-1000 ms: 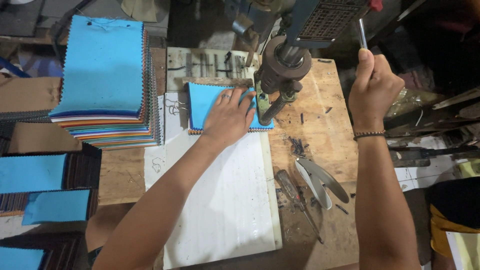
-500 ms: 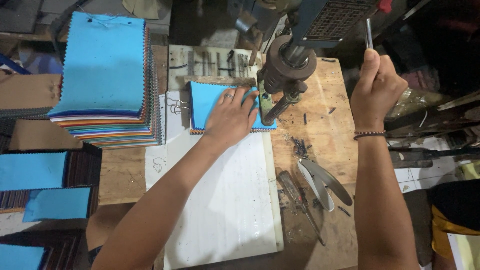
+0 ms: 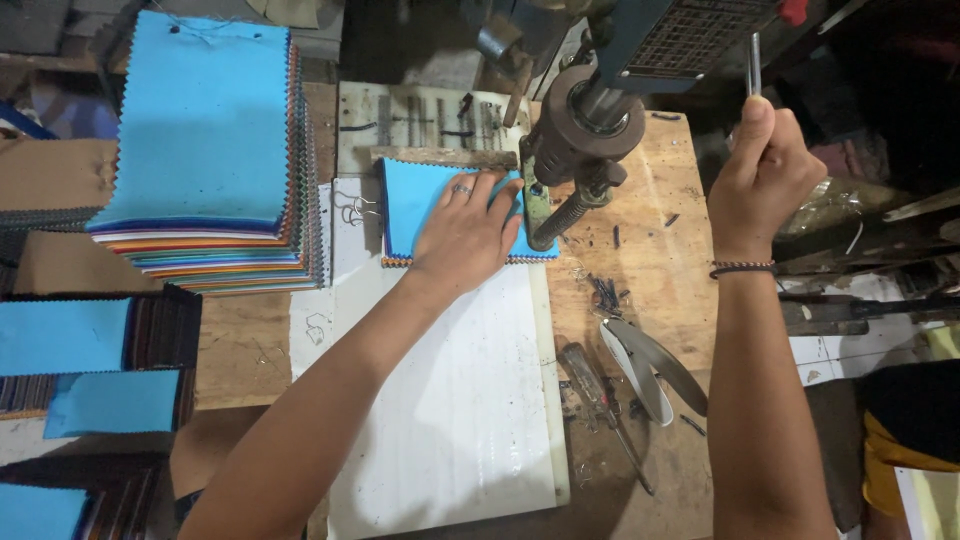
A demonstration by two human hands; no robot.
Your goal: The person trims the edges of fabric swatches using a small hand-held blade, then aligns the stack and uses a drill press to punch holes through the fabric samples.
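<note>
While the tall pile of coloured swatches (image 3: 205, 150) waits at your left on the bench (image 3: 650, 250), your left hand (image 3: 465, 235) lies flat, fingers spread wide, on the small blue swatch stack (image 3: 415, 215) under the press head (image 3: 580, 130). Your right hand (image 3: 760, 170) has its fingers closed around the thin metal lever (image 3: 755, 60). I think your fingertips are very near the punch; a careless pull could pinch them.
</note>
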